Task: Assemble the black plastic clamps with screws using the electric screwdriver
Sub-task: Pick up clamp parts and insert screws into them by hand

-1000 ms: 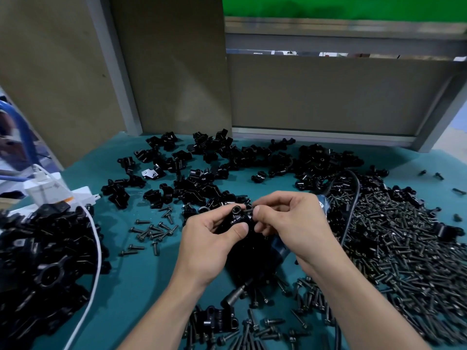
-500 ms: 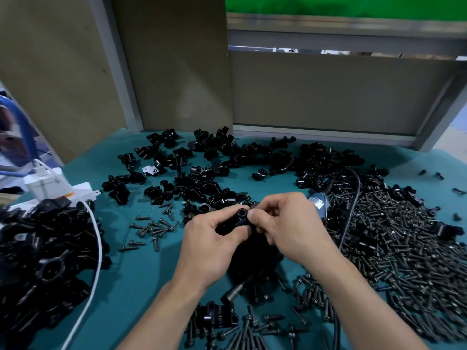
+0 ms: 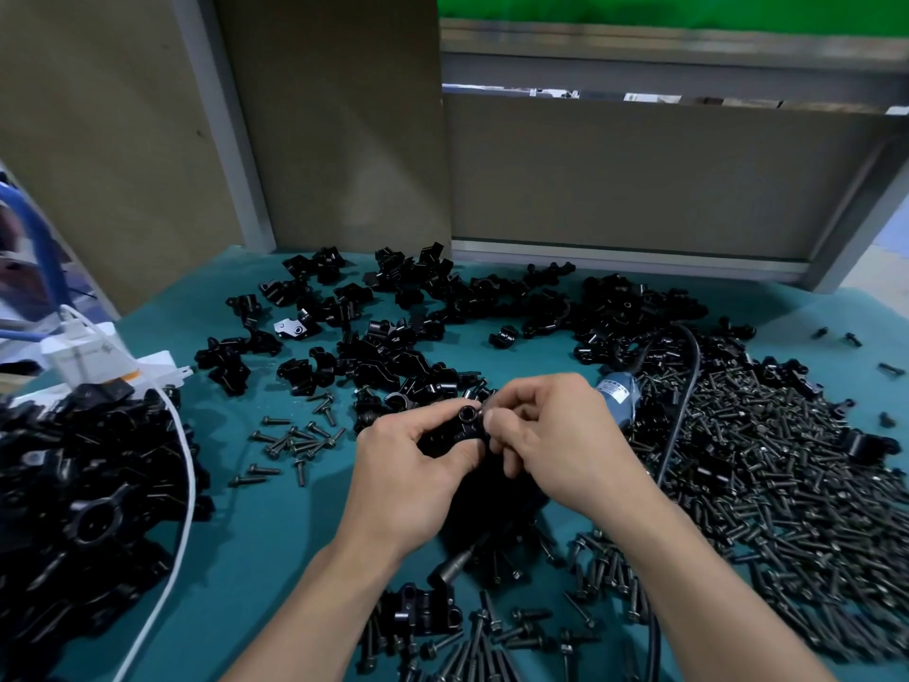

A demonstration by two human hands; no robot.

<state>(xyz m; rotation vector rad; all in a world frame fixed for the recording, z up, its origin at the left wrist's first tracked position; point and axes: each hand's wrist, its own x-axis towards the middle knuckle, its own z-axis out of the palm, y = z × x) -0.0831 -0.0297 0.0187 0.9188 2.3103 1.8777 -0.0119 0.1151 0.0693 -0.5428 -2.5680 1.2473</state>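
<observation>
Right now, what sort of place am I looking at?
Likely a factory assembly bench: a heap of loose screws, piles of black plastic clamps on a teal mat, and an electric screwdriver.

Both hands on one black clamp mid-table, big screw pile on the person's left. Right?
No. The head view shows the left hand and right hand on one black clamp mid-table, but the big screw pile lies on the person's right; a heap of black plastic parts lies on the left.
</observation>
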